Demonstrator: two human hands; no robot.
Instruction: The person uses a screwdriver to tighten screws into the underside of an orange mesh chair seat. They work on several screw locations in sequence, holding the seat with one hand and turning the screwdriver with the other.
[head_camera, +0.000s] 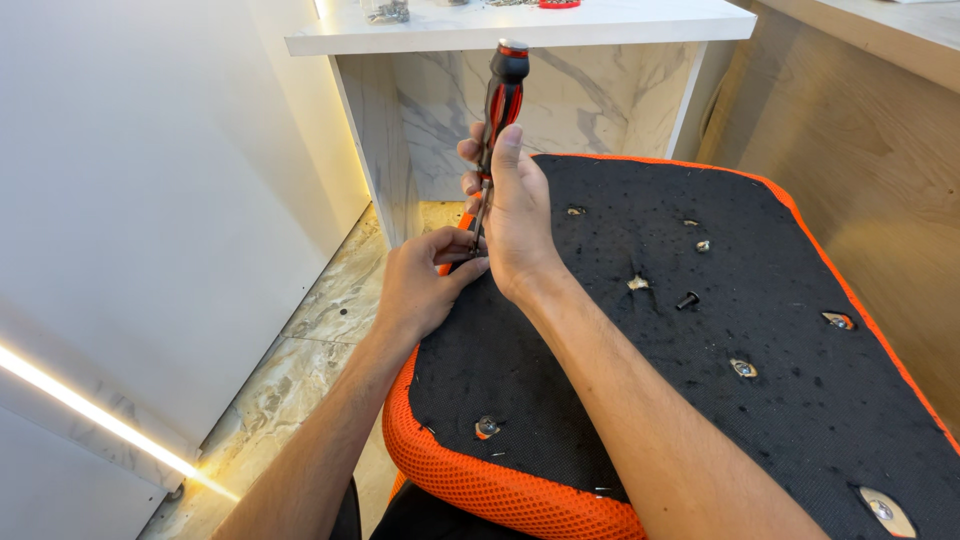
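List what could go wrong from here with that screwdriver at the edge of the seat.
1. The right hand holds the red and black screwdriver upright while the left hand pinches at its tip; a slip could jab those fingers.
2. The work sits at the rim of the upturned seat base, above the tiled floor; a small part dropped there may roll away.
3. A loose black screw lies on the fabric and could be knocked off.
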